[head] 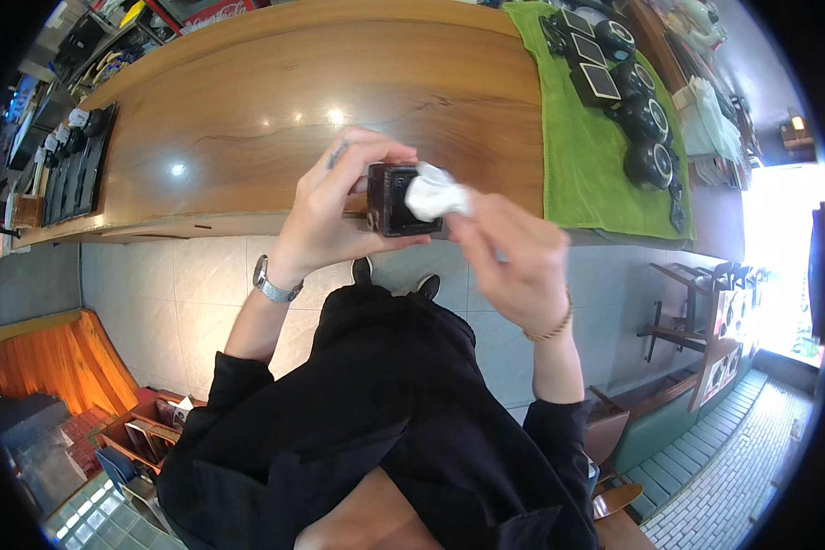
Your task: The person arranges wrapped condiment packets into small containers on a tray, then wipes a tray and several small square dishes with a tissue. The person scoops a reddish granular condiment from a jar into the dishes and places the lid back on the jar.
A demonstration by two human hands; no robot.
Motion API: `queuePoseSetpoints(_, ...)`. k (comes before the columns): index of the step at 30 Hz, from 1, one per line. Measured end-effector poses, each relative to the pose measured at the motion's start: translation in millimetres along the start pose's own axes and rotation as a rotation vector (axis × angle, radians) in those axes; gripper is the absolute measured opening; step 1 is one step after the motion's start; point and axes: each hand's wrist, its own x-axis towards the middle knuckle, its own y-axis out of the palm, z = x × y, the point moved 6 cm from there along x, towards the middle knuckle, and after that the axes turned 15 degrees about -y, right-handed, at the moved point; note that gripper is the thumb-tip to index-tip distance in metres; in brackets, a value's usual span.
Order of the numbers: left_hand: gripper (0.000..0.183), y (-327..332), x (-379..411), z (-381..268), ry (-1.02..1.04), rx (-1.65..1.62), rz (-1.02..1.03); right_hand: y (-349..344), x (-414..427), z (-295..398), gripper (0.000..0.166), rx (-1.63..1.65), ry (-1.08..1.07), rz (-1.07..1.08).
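Observation:
My left hand (330, 199) grips a small dark square box (379, 201) by its outer side, with its open mouth turned up toward me. In my right hand (515, 254) is a crumpled white tissue (434, 196), pinched between the fingers. The tissue is over the box's mouth and hides part of its dark inside; whether it touches the inner walls I cannot tell. Both hands are above the near edge of a wooden counter (302, 75). My right hand looks slightly blurred.
On the right of the counter, a green towel (570, 175) bears several black round vessels (650, 165) and square black boxes (595, 84). A black tray (75, 179) holding small dark pots (75, 141) sits at the left end. Chairs (680, 316) stand on the floor at right.

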Motion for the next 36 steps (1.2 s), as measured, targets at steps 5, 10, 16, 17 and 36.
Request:
queuePoseSetpoints(5,0.064,5.1,-10.0,24.1,-0.162,-0.487,-0.124,-24.6,-7.7,-17.3,0.03,-0.128,-0.027,-0.205)
queuePoseSetpoints(10,0.064,4.1,-5.9,19.9,-0.137,0.076,-0.112,-8.3,-10.4,-36.4,0.034,-0.236,-0.126,-0.184)
queuePoseSetpoints(16,0.063,5.4,3.3,20.1,-0.107,0.195,-0.164,18.5,-5.5,-43.9,0.031,0.018,-0.171,-0.062)
queuePoseSetpoints(17,0.063,5.5,3.7,21.4,-0.109,0.182,-0.161,19.6,-8.6,-43.2,0.029,0.073,-0.132,-0.077)
queuePoseSetpoints(36,0.059,-17.3,60.1,33.7,-0.337,0.275,0.017,-27.0,-51.9,-40.3,0.021,0.119,0.039,-0.378)
